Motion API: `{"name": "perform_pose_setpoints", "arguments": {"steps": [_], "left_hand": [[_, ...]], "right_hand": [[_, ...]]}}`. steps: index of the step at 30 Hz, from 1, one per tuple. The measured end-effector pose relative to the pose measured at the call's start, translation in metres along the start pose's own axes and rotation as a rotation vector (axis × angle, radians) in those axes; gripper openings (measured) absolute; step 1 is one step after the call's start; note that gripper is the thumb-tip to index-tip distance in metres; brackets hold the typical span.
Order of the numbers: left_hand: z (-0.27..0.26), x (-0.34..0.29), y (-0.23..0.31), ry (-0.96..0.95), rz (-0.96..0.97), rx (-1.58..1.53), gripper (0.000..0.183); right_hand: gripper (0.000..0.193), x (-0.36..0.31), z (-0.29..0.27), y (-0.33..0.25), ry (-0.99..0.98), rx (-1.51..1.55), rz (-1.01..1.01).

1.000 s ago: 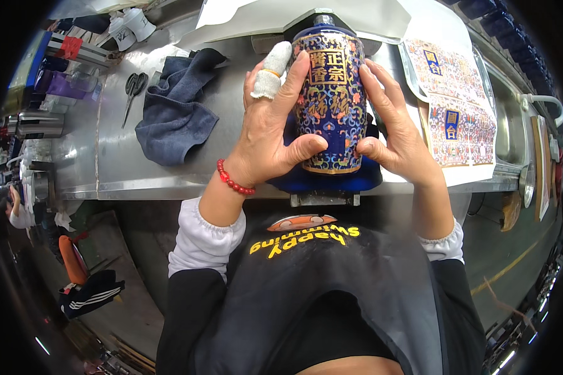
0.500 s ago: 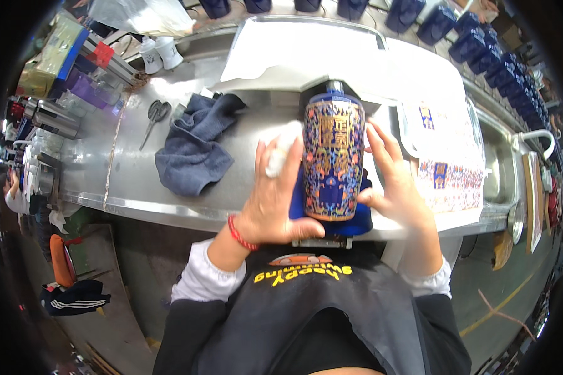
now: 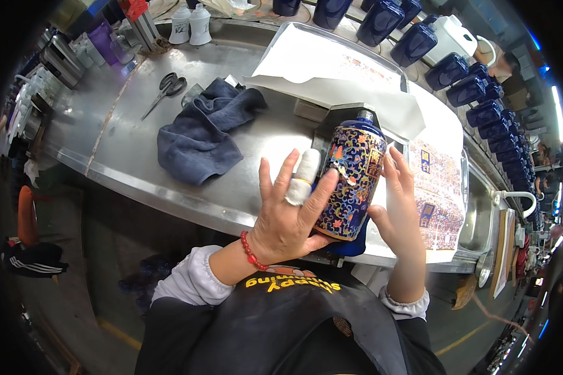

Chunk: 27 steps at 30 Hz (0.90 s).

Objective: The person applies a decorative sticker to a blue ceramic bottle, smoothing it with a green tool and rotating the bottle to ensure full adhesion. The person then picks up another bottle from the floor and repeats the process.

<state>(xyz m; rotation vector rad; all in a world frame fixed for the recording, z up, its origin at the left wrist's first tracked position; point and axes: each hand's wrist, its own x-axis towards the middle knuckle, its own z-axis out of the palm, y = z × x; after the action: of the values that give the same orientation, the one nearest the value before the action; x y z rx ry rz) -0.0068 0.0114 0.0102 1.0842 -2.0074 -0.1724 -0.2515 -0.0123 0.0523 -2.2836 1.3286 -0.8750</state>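
Observation:
A dark blue bottle (image 3: pixel 351 194) covered in a colourful floral and gold pattern leans between my hands, its neck pointing away from me. A blue cloth-like support (image 3: pixel 349 249) shows under its base. My left hand (image 3: pixel 288 209) is open with fingers spread. Its index fingertip and thumb lie against the bottle's left side, and a white wrap covers one finger. A small pale patch shows on the pattern beside that index fingertip. Along the bottle's right side is my right hand (image 3: pixel 397 206), fingers apart and slightly bent; whether they touch it I cannot tell.
Printed pattern sheets (image 3: pixel 435 215) lie right, beside a metal sink (image 3: pixel 478 215). A dark blue cloth (image 3: pixel 206 134) and black scissors (image 3: pixel 166 92) are on the steel table, left. Two white bottles (image 3: pixel 191 25) stand behind. Several blue bottles (image 3: pixel 414 42) line the far edge.
The bottle has turned about its length and now tilts to the right, showing another part of its pattern. My left index finger has come onto its surface. The whole view has shifted.

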Motion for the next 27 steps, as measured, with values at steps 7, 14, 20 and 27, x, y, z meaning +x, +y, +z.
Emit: {"name": "perform_pose_setpoints", "arguments": {"steps": [7, 14, 20, 27], "left_hand": [[0.000, -0.004, -0.005, -0.175, -0.146, -0.043, 0.114], [-0.013, 0.005, -0.004, -0.189, -0.013, 0.149, 0.105], [-0.018, 0.012, 0.001, -0.172, -0.054, -0.181, 0.090], [-0.002, 0.034, 0.010, -0.158, -0.081, -0.105, 0.074]], "right_hand": [[0.080, 0.008, -0.008, -0.009, -0.060, -0.080, 0.019], [0.076, 0.015, -0.010, -0.012, -0.084, -0.110, 0.047], [0.077, 0.017, -0.006, -0.016, -0.085, -0.072, 0.071], [0.086, 0.020, -0.001, -0.010, -0.087, -0.055, 0.114]]}}
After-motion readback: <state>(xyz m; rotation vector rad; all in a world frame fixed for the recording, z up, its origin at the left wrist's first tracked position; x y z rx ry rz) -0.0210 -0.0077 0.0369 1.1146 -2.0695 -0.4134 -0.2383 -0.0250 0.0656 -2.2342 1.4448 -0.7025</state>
